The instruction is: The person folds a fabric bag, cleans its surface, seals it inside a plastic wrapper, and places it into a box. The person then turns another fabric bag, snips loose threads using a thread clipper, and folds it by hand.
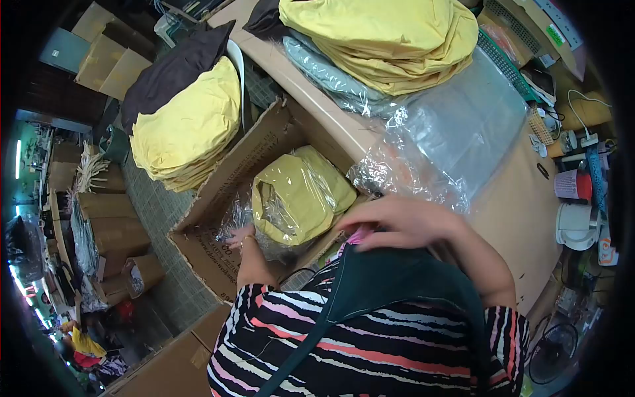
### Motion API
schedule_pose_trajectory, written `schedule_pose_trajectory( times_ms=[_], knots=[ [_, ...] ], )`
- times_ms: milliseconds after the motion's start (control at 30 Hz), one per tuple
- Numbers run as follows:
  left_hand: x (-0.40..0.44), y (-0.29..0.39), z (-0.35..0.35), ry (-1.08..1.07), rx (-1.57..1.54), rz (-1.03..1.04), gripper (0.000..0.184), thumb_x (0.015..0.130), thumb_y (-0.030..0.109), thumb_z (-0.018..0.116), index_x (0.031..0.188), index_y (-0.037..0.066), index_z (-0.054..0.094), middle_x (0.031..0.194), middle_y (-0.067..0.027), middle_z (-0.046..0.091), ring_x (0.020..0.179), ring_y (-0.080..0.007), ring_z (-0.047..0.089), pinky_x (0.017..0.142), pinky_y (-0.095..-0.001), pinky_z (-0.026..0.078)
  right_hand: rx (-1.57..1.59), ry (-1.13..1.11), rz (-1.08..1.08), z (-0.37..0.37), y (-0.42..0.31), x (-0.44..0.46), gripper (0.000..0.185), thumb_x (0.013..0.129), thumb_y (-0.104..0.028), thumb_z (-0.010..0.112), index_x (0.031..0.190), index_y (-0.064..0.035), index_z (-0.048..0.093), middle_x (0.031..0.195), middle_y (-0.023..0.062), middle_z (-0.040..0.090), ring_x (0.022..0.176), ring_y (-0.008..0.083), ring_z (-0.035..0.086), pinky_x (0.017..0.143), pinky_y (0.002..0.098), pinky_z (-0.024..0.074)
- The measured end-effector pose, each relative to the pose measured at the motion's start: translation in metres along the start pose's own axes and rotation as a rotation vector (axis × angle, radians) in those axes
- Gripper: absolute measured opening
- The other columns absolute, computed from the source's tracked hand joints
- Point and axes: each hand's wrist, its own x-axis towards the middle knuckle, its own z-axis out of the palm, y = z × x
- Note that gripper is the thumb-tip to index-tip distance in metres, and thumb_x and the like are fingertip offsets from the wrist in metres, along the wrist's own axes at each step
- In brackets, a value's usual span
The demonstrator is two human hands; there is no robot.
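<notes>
1. Floor (155, 218): laid in grey tiles, visible at left between the stacked goods.
2. Counter (522, 228): surfaced in pale tan and set diagonally from upper centre to lower right.
3. Wall (28, 135): coloured green, partly seen at far left.
4. Light tube (18, 159): mounted upright in the view at far left, brightly lit; further bright lights are seen below it.
5. Upper cartons (106, 63): made of brown cardboard, grouped at upper left.
6. Lower cartons (119, 238): stood on the floor at left.
7. White cable (573, 106): looped beyond the counter's right edge.
</notes>
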Motion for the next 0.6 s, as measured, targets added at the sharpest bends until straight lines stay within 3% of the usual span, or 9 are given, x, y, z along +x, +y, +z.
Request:
schedule_pose_trajectory(
  times_ms=[133, 200, 233, 267, 333, 400, 533, 567, 600],
  knots=[
    [-0.040, 0.028, -0.001, 0.015, 0.030, 0.148, 0.086, 0.072, 0.045, 0.071, 0.146, 0.023, 0.035, 0.157, -0.0213, 0.008, 0.143, -0.0454, 0.000, 0.105, -0.0723, 0.017, 0.052, 0.648, 0.135, -0.025, -0.005, -0.116, 0.036, 0.089, -0.009, 0.059, 0.124, -0.0007, 0.056, 0.109, 0.0096, 0.064, 0.094, 0.0168, 0.061, 0.087, 0.0301, 0.0476],
    [-0.065, 0.041, -0.012, -0.195, 0.478, 0.519, 0.062, 0.077, 0.038, 0.064, 0.133, 0.014, 0.054, 0.140, -0.0239, 0.044, 0.133, -0.0392, 0.037, 0.108, -0.0536, 0.031, 0.146, 1.035, 0.249, -0.022, 0.008, -0.172, 0.035, 0.089, -0.009, 0.059, 0.123, 0.0004, 0.056, 0.110, 0.0078, 0.063, 0.095, 0.0144, 0.059, 0.090, 0.0296, 0.0456],
    [-0.055, 0.041, 0.006, -0.196, 0.482, 0.524, 0.062, 0.077, 0.038, 0.064, 0.133, 0.014, 0.054, 0.140, -0.0239, 0.044, 0.133, -0.0392, 0.037, 0.108, -0.0536, 0.031, 0.150, 1.209, 0.311, -0.018, 0.014, -0.198, 0.035, 0.089, -0.009, 0.059, 0.123, 0.0009, 0.056, 0.110, 0.0077, 0.062, 0.096, 0.0137, 0.058, 0.092, 0.0296, 0.0449],
    [-0.033, 0.042, 0.042, -0.525, 0.416, 0.709, 0.050, 0.078, 0.030, 0.064, 0.124, 0.013, 0.061, 0.126, -0.0225, 0.054, 0.120, -0.0353, 0.049, 0.097, -0.0494, 0.040, 0.158, 1.302, 0.313, -0.012, 0.025, -0.226, 0.034, 0.090, -0.010, 0.059, 0.122, 0.0012, 0.056, 0.111, 0.0079, 0.061, 0.097, 0.0132, 0.057, 0.091, 0.0294, 0.0450],
    [-0.038, 0.045, 0.056, -0.854, 0.347, 0.907, 0.038, 0.079, 0.022, 0.064, 0.115, 0.011, 0.067, 0.112, -0.0211, 0.065, 0.107, -0.0314, 0.061, 0.086, -0.0452, 0.050, 0.166, 1.417, 0.313, 0.006, 0.050, -0.268, 0.034, 0.090, -0.011, 0.060, 0.122, 0.0014, 0.056, 0.112, 0.0081, 0.061, 0.099, 0.0127, 0.056, 0.091, 0.0292, 0.0450],
    [-0.097, 0.056, 0.031, -0.839, 0.013, 0.772, 0.031, 0.085, 0.012, 0.056, 0.113, 0.005, 0.066, 0.103, -0.0215, 0.068, 0.098, -0.0245, 0.066, 0.088, -0.0314, 0.049, 0.074, 1.529, 0.566, 0.018, 0.075, -0.301, 0.033, 0.090, -0.014, 0.061, 0.120, 0.0004, 0.057, 0.112, 0.0082, 0.059, 0.101, 0.0160, 0.057, 0.091, 0.0310, 0.0454],
    [-0.180, 0.153, -0.033, 0.387, -0.967, 1.356, 0.015, 0.083, -0.001, 0.054, 0.095, -0.001, 0.063, 0.094, -0.0159, 0.062, 0.089, -0.0284, 0.061, 0.078, -0.0362, 0.049, -0.474, 1.495, 0.796, 0.028, 0.137, -0.359, 0.032, 0.087, -0.013, 0.062, 0.117, -0.0026, 0.057, 0.113, 0.0118, 0.059, 0.105, 0.0265, 0.058, 0.091, 0.0357, 0.0466],
    [-0.219, 0.179, -0.074, 0.339, -1.148, 1.376, 0.016, 0.079, -0.005, 0.056, 0.094, 0.000, 0.062, 0.092, -0.0141, 0.057, 0.087, -0.0320, 0.057, 0.082, -0.0387, 0.047, -0.578, 1.509, 0.804, 0.020, 0.150, -0.370, 0.031, 0.086, -0.012, 0.061, 0.116, -0.0034, 0.058, 0.113, 0.0133, 0.059, 0.107, 0.0298, 0.058, 0.091, 0.0372, 0.0468],
    [-0.257, 0.196, -0.123, 0.594, -1.056, 1.594, 0.019, 0.078, -0.004, 0.058, 0.097, 0.001, 0.062, 0.099, -0.0157, 0.058, 0.096, -0.0335, 0.056, 0.088, -0.0413, 0.044, -0.628, 1.550, 0.811, 0.011, 0.156, -0.370, 0.029, 0.086, -0.011, 0.061, 0.114, -0.0032, 0.058, 0.113, 0.0150, 0.059, 0.107, 0.0316, 0.058, 0.091, 0.0381, 0.0471]
  ],
)
